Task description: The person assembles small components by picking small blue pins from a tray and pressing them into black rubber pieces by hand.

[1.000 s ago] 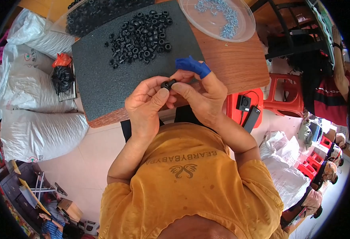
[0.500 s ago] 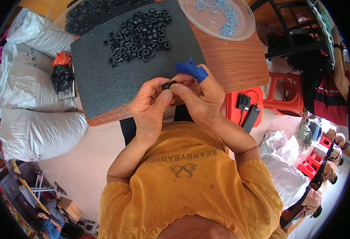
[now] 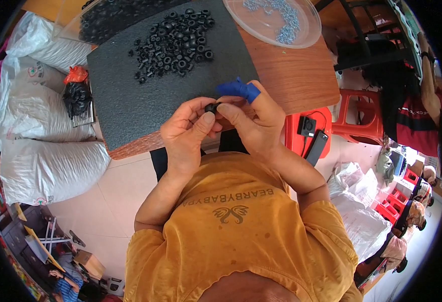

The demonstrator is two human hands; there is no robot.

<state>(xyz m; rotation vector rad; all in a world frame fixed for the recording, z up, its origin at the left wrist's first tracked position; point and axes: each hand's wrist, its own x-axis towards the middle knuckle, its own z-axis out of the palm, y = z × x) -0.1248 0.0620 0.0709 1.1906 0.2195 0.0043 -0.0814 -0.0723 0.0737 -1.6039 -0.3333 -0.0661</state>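
Note:
Just over the table's near edge, a small round black part [image 3: 211, 107], like a rubber cap or wheel, is pinched between my two hands. My left hand [image 3: 184, 135] grips it from one side with thumb and fingers. From the other side my right hand [image 3: 255, 123] presses its thumb and a finger on it, hiding part of it. A blue cover [image 3: 238, 90] sleeves my right index finger, which is raised off the part. Beyond the hands, a pile of similar black pieces [image 3: 175, 48], some ring-shaped, lies on a dark grey mat [image 3: 112, 100].
A clear bin [image 3: 125, 22] of black parts stands at the far left, and a round plastic tray [image 3: 309, 30] with small blue pieces at the far right. White sacks [image 3: 54, 171] line the left. Red stools [image 3: 359, 116] and other people are on the right.
My left hand has shifted slightly left and the black part has turned a little in the fingers, showing more of itself. The raised blue-covered finger has dipped slightly left.

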